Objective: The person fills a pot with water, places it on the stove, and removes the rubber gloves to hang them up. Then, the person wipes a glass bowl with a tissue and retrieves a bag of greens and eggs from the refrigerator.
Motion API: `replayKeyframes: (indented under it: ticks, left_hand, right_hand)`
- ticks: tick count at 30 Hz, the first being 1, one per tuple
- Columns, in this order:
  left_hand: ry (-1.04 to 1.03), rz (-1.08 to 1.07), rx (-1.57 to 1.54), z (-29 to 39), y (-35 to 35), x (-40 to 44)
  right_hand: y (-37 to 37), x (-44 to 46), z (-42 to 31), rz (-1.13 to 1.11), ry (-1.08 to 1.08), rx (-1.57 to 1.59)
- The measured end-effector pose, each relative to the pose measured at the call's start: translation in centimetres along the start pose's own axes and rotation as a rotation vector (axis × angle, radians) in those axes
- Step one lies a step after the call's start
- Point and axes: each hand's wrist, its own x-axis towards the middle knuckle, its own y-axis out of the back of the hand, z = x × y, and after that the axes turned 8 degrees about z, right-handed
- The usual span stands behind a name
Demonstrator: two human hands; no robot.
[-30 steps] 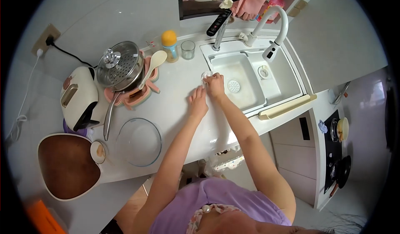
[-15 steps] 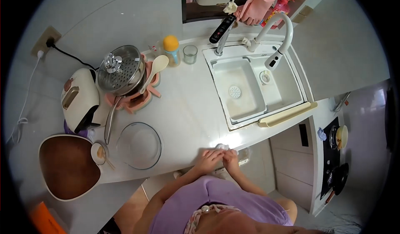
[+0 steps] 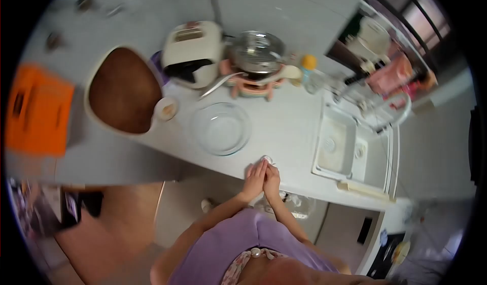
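Note:
My left hand (image 3: pixel 254 181) and my right hand (image 3: pixel 271 180) are pressed together at the counter's front edge. Between their fingertips a small white crumpled wad (image 3: pixel 267 159) pokes out, perhaps tissue or cloth; the blur hides its exact kind. Both hands are closed around it, and most of it is covered by the fingers. Just beyond and to the left, a clear glass bowl (image 3: pixel 221 129) rests on the white counter (image 3: pixel 284 148).
To the left are a small white cup (image 3: pixel 166 109), a brown-topped bin-shaped container (image 3: pixel 124 92) and a white appliance (image 3: pixel 192 54). A lidded steel pot (image 3: pixel 257 54) with a pale spoon (image 3: pixel 286 73) stands behind. The double sink (image 3: pixel 337 138) lies right.
The view has swung left, bringing an orange bag-like item and the floor into sight, with blur. My hands stay together on the white wad, fingers now straighter and pressed closer.

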Motion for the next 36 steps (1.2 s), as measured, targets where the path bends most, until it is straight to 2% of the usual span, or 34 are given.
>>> replayKeyframes:
  ticks: [3, 6, 7, 8, 9, 11, 13, 14, 15, 16, 18, 20, 21, 23, 25, 27, 29, 32, 33, 35, 36]
  left_hand:
    - [-0.012, -0.042, 0.138, -3.5, 5.0, -2.3]
    - [0.048, 0.108, -0.169, -5.3, 10.4, -7.4]
    - [0.066, 0.159, -0.26, -6.5, 12.1, -9.7]
    - [0.131, 0.22, -0.268, -7.6, 14.3, -12.5]
    - [0.195, 0.278, -0.282, -8.6, 16.5, -15.9]
    - [0.362, 0.369, -0.246, -10.9, 21.5, -23.5]
    - [0.563, 0.407, -0.162, -12.6, 27.2, -32.6]
    - [0.73, 0.436, -0.108, -13.1, 30.5, -36.9]
    - [0.895, 0.466, -0.075, -13.1, 33.1, -41.4]
    - [0.94, 0.583, -0.044, -14.1, 34.6, -46.0]
    - [1.044, 0.742, 0.058, -16.0, 38.0, -54.3]
    - [1.175, 0.847, 0.129, -16.8, 42.2, -58.8]
    - [1.238, 0.906, 0.133, -16.8, 44.6, -60.2]
    - [1.361, 0.971, 0.114, -17.6, 48.2, -62.1]
    - [1.486, 0.986, 0.073, -19.4, 50.9, -63.8]
    - [1.53, 0.81, 0.078, -22.6, 51.8, -66.1]
    - [1.531, 0.649, 0.078, -25.6, 52.7, -68.2]
    - [1.584, 0.685, -0.07, -29.1, 56.3, -70.7]
    - [1.619, 0.786, -0.121, -30.3, 58.5, -71.0]
    - [1.686, 0.992, -0.238, -31.7, 62.5, -71.4]
    - [1.613, 1.201, -0.32, -31.0, 66.9, -70.1]
  right_hand:
    - [-4.3, 0.5, -0.2, -0.091, 0.222, -0.026]
    - [-5.0, 2.0, -0.6, -0.101, 0.266, 0.033]
    - [-4.6, 2.1, -0.4, -0.038, 0.439, -0.017]
    - [-4.2, 1.9, 0.4, -0.019, 0.437, -0.025]
    - [-3.8, 1.4, 2.5, -0.03, 0.329, -0.033]
    - [-2.5, 0.3, 1.0, 0.166, 0.324, -0.037]
    - [-2.0, -1.9, 0.9, 0.343, 0.092, 0.035]
    - [-1.5, -4.2, -6.8, 0.392, -0.121, 0.032]
    - [-3.2, -5.9, -6.3, 0.463, -0.154, 0.058]
    - [-5.5, -7.6, -4.5, 0.538, -0.193, 0.098]
    - [-11.4, -13.0, -2.2, 0.422, -0.068, 0.146]
    - [-17.2, -18.7, -0.5, 0.1, -0.009, -0.004]
    - [-20.1, -21.6, -1.3, -0.142, -0.103, -0.115]
    - [-25.3, -26.4, -6.3, -0.848, -0.159, -0.445]
    - [-30.8, -28.6, -11.9, -1.326, 0.047, -0.515]
    - [-36.7, -29.7, -17.8, -1.622, 0.268, -0.47]
    - [-44.1, -29.8, -23.8, -1.744, 0.474, -0.375]
    - [-59.4, -29.6, -36.1, -1.661, 0.715, -0.238]
    - [-65.3, -30.4, -42.2, -1.605, 0.724, -0.343]
    - [-74.4, -32.6, -56.5, -1.671, 0.506, 0.254]
    - [-75.2, -34.9, -67.6, -1.772, 0.422, 0.515]
